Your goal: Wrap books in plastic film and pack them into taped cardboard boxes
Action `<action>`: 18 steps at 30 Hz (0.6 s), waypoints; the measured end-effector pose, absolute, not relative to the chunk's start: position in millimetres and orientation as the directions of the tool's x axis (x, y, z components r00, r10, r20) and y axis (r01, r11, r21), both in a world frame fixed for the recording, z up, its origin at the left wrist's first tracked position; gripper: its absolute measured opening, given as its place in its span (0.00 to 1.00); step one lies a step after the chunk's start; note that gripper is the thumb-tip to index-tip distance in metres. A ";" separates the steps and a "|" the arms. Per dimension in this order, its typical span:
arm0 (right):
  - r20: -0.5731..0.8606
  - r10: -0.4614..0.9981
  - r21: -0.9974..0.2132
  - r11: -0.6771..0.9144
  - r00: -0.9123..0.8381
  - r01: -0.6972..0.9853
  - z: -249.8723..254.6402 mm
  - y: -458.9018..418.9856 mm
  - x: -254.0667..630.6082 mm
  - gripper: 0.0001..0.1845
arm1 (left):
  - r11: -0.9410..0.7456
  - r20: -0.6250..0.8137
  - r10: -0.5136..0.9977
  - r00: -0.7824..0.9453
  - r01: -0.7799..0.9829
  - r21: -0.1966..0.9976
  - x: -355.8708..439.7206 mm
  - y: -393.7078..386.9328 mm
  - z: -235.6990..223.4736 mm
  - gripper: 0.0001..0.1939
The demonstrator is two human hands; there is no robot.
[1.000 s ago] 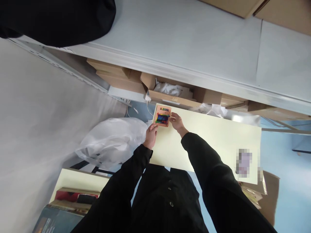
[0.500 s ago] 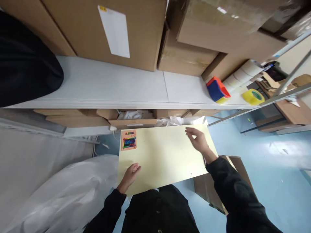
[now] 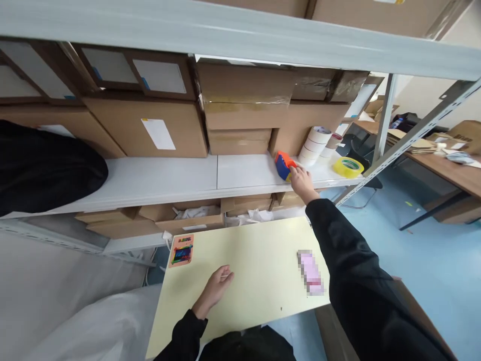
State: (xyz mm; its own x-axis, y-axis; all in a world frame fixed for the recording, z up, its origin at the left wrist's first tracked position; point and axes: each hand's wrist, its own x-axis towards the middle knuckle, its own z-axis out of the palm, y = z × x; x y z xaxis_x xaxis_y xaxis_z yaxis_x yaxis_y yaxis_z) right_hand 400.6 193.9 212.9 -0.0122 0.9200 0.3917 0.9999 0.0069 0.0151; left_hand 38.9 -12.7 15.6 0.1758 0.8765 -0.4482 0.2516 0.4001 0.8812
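Note:
On the shelf edge stands a red, blue and yellow angular container; its exact kind is unclear. My right hand reaches out to it, fingers closed at its right side, with the fingertips partly hidden. My left hand hovers over the cream tabletop, fingers loosely curled and thumb apart, with nothing clearly held. A small orange card or packet with a dark, colourful picture lies at the table's far left corner. Near the right edge lies a pink, pixelated flat thing.
Right of the container, white tape rolls are stacked beside a yellow tape roll. Cardboard boxes fill the shelf's back; a black bag lies at left. A metal upright stands at right. White sheeting lies left of the table.
My right hand has moved from above the table up and forward to the container on the shelf. The view has tilted up. My left hand still hovers over the table.

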 end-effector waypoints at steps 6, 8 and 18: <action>0.438 0.891 0.015 0.122 -0.117 0.992 218.8 183.7 404.7 0.20 | 0.403 -0.459 0.874 0.158 0.290 0.868 63.2 -36.9 25.4 0.38; 0.502 0.855 0.006 0.149 -0.132 0.989 215.0 160.4 406.0 0.20 | 0.409 -0.464 0.875 0.139 0.301 0.861 65.0 -45.1 29.3 0.37; 0.353 0.908 -0.200 0.310 -0.227 0.930 79.4 -41.0 392.2 0.11 | 0.453 -0.512 0.855 0.082 0.364 0.814 78.3 -82.6 27.8 0.31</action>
